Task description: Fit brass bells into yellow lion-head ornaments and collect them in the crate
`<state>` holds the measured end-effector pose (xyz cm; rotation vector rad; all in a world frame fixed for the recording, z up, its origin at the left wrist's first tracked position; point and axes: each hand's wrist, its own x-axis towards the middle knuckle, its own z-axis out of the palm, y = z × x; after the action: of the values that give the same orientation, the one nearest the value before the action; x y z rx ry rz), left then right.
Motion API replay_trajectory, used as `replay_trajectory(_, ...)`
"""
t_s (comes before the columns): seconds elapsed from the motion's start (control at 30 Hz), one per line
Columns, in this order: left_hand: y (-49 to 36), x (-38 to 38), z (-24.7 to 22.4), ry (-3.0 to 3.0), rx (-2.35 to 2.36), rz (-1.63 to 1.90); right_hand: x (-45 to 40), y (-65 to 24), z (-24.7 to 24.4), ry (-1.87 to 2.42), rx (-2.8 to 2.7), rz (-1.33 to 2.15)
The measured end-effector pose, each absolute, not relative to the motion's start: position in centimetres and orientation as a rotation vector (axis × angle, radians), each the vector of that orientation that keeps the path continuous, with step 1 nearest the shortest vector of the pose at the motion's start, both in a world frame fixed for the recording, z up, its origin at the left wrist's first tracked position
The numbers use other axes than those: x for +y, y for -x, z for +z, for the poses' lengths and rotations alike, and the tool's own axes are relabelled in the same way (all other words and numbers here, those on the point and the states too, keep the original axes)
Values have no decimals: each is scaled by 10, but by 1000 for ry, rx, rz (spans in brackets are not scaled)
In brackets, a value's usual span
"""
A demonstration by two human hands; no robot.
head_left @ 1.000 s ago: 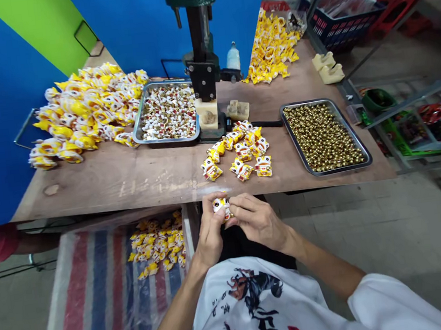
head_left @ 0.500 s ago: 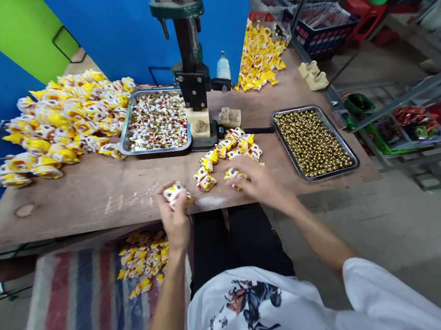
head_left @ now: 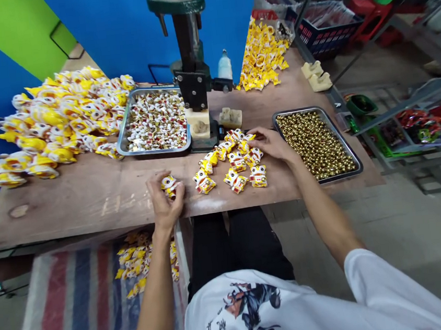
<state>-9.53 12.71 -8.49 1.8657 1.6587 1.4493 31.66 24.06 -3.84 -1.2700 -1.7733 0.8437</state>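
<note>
My left hand (head_left: pixel 165 199) is closed around a small white and yellow lion-like figurine (head_left: pixel 169 185) near the table's front edge. On the right, my right hand (head_left: pixel 274 144) reaches over the table, its fingertips curled onto a yellow and white figurine (head_left: pixel 248 140) at the edge of a small cluster. Part of that figurine is hidden by the others. Several more stand between the hands, among them one figurine (head_left: pixel 204 181) at the left, another (head_left: pixel 236 180) leaning and one (head_left: pixel 258 176) upright, each with a gold ball on its front.
Behind the cluster stands a hand press (head_left: pixel 194 86). A metal tray (head_left: pixel 156 152) of small red, white and gold parts sits left, beside a large figurine heap (head_left: pixel 61 113). Another tray (head_left: pixel 338 178) holds gold balls. Yellow parts (head_left: pixel 262 58) lie at the back right; cream blocks (head_left: pixel 317 76) stand nearby.
My right hand has moved up and right, from the front figurines to the cluster's right side. My left hand has lowered slightly toward the table, still holding its figurine.
</note>
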Motion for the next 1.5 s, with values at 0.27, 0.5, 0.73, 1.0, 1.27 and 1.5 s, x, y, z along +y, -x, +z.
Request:
replay_trajectory(0.27, 90, 127, -69, -1917, 1744, 1642, 194, -295, 7, 1102, -1558, 691)
replay_trajectory(0.5, 12, 119, -16, -2137, 1048, 1668, 139, -236, 23, 1021, -1390, 904)
replay_trajectory(0.73, -22, 114, -20, -1892, 821, 1693, 103, -209, 5, 1005, -1247, 1251)
replay_trajectory(1.0, -5, 95, -19, -1924, 821, 1553, 82, -223, -5, 945, -1481, 1237)
replay_trajectory(1.27, 3, 82, -24, -1462, 961, 1566, 219, -310, -10, 1387, -1850, 160)
replay_trajectory(1.5, 25, 51, -50, -1208, 1015, 1530, 302, -323, -39, 1615, -2312, 56)
